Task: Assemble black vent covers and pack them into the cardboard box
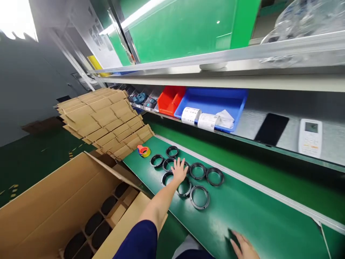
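Observation:
My left hand (179, 170) reaches over a group of black rings on the green worktop (242, 212). Its fingers are spread above a ring (186, 166) that it partly covers; whether it touches that ring I cannot tell. Beside it lie another ring (198, 171) and, at the right end, a further one (215, 176). The ring nearest my body (199, 197) lies flat. Low in the view, my right hand (244, 248) is partly cut off by the frame edge, fingers apart over the worktop, holding nothing visible.
An open cardboard box (67, 194) with dark round pieces in dividers stands left. Behind it are stacked cardboard dividers (102, 118). A tape roll (144, 151) lies at the worktop's far end. The shelf holds a blue tray (215, 99), red bin (171, 100), phone (271, 128) and remote (310, 137).

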